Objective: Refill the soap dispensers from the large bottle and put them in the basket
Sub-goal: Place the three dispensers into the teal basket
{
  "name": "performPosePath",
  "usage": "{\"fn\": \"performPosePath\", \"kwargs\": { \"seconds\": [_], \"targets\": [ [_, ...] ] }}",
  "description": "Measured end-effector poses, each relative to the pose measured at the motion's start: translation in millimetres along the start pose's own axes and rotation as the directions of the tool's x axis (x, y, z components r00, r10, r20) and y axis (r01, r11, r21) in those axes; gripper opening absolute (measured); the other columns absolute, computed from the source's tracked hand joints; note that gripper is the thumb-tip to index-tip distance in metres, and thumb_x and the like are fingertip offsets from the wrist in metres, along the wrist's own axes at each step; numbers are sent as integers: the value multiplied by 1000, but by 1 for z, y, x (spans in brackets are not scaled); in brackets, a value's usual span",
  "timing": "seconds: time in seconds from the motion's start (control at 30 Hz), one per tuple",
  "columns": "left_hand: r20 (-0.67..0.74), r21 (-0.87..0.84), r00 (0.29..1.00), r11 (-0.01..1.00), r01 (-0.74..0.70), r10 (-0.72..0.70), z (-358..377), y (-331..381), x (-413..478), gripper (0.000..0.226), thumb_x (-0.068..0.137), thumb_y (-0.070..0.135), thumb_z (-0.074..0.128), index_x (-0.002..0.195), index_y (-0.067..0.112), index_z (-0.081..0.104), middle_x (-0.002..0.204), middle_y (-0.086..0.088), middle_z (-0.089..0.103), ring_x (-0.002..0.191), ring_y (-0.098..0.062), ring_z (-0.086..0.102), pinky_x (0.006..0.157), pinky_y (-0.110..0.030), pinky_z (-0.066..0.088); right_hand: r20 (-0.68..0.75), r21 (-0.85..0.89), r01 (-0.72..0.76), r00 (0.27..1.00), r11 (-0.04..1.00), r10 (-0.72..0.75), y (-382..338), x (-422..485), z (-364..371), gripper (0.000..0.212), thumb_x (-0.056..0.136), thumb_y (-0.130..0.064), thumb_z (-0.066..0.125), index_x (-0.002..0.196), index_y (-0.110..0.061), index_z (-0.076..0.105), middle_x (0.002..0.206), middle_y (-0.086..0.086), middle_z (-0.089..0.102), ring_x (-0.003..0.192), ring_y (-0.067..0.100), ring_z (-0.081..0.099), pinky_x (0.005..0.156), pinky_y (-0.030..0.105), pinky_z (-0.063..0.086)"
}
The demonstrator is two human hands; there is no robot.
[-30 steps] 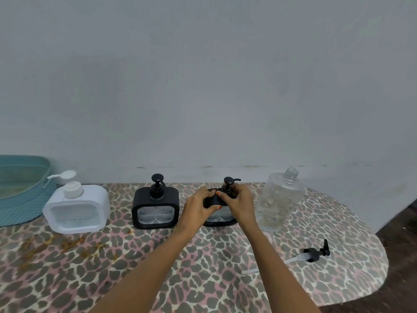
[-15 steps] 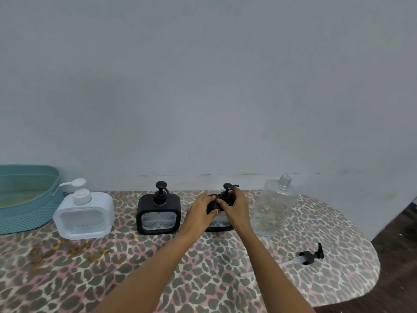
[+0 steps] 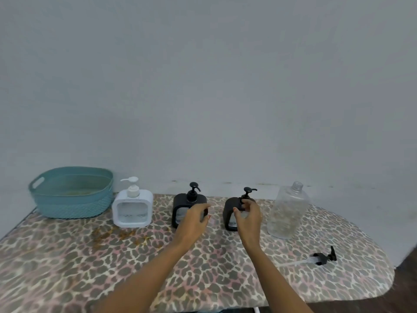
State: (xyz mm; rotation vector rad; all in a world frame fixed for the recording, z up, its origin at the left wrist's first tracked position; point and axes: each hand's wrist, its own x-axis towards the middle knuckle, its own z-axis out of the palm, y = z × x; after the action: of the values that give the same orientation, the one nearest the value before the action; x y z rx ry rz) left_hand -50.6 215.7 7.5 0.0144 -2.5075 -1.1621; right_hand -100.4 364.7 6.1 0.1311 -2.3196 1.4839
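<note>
A loose pump (image 3: 322, 258) lies at the lower right of the worktop (image 3: 90, 267). My left grip (image 3: 194, 219) hangs loosely curled and empty before the middle black dispenser (image 3: 180, 206). My right grip (image 3: 248, 215) pinches the pump collar of the right black dispenser (image 3: 229, 213). Farther back stand the uncapped large bottle (image 3: 286, 213), the white dispenser (image 3: 133, 208) and, at left, the teal basket (image 3: 72, 206).

Table (image 3: 67, 267): covered in a leopard-print cloth (image 3: 225, 267) of brown, grey and pink spots. The right end is rounded and the left edge is straight. Rusty orange-brown stain (image 3: 117, 236) on the cloth, left of centre, smeared in patches. Wall (image 3: 203, 86): plain pale grey-blue, directly behind the table. A few small dark marks (image 3: 225, 183) sit along its base, just above the table line. Floor (image 3: 404, 290): dark brown strip visible at lower right, beyond the rounded end.
</note>
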Motion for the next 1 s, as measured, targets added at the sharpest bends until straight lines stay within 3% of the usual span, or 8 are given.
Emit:
{"fn": "performPosePath", "kwargs": {
  "seconds": [0.1, 0.27, 0.43, 0.63, 0.83, 0.9, 1.0],
  "targets": [
    [-58, 24, 998, 999, 38, -37, -29, -11, -14, 37, 91, 14, 51, 128, 13, 49, 131, -8, 53, 118, -21, 51, 99, -29, 42, 80, 29, 47, 996, 998, -49, -22, -16, 19, 27, 87, -15, 63, 111, -6, 53, 101, 7, 55, 95, 21, 52, 85, 34, 46],
    [-170, 31, 982, 996, 87, -80, -76, -35, -37, 33, 89, 13, 54, 122, 12, 55, 124, -7, 58, 109, -18, 56, 88, -20, 41, 233, 89, 84, 967, 992, -103, -56, -45, 60, 24, 87, -15, 62, 108, -7, 54, 98, 4, 54, 93, 18, 53, 82, 28, 44],
    [-238, 40, 961, 987, 153, -140, -113, -63, -50, 33, 89, 10, 54, 122, 10, 54, 125, -9, 58, 115, -21, 53, 94, -25, 39, 332, 122, 86, 935, 989, -122, -80, -64, 101, 19, 88, -13, 60, 105, -7, 55, 95, 4, 54, 88, 16, 52, 81, 26, 44],
    [-325, 22, 919, 970, 242, -222, -143, -98, -49, 33, 88, 10, 55, 121, 10, 55, 123, -9, 58, 109, -23, 54, 89, -24, 40, 454, 151, 51, 883, 987, -115, -91, -67, 150, 22, 84, -11, 62, 104, -10, 52, 102, 5, 54, 99, 22, 51, 83, 27, 43],
    [-385, -32, 865, 941, 337, -323, -156, -130, -35, 38, 86, 14, 59, 124, 7, 51, 124, -12, 55, 106, -19, 53, 84, -18, 36, 513, 166, 12, 853, 986, -97, -89, -58, 188, 54, 82, -16, 68, 130, -9, 43, 129, 8, 47, 119, 21, 45, 100, 31, 38],
    [-362, -42, 862, 930, 366, -355, -157, -139, -28, 49, 85, 18, 61, 129, 6, 45, 132, -12, 50, 117, -22, 48, 94, -25, 36, 534, 180, -29, 842, 983, -73, -86, -54, 197, 62, 83, -18, 68, 137, -11, 37, 137, 6, 43, 126, 22, 41, 106, 37, 36],
    [-266, -71, 885, 924, 377, -382, -159, -150, -15, 61, 83, 24, 64, 135, 9, 37, 138, -10, 43, 126, -23, 41, 104, -33, 31, 566, 209, -58, 821, 976, -72, -79, -50, 207, 58, 85, -19, 65, 136, -14, 38, 135, 3, 46, 125, 21, 43, 101, 32, 39]
  ]
}}
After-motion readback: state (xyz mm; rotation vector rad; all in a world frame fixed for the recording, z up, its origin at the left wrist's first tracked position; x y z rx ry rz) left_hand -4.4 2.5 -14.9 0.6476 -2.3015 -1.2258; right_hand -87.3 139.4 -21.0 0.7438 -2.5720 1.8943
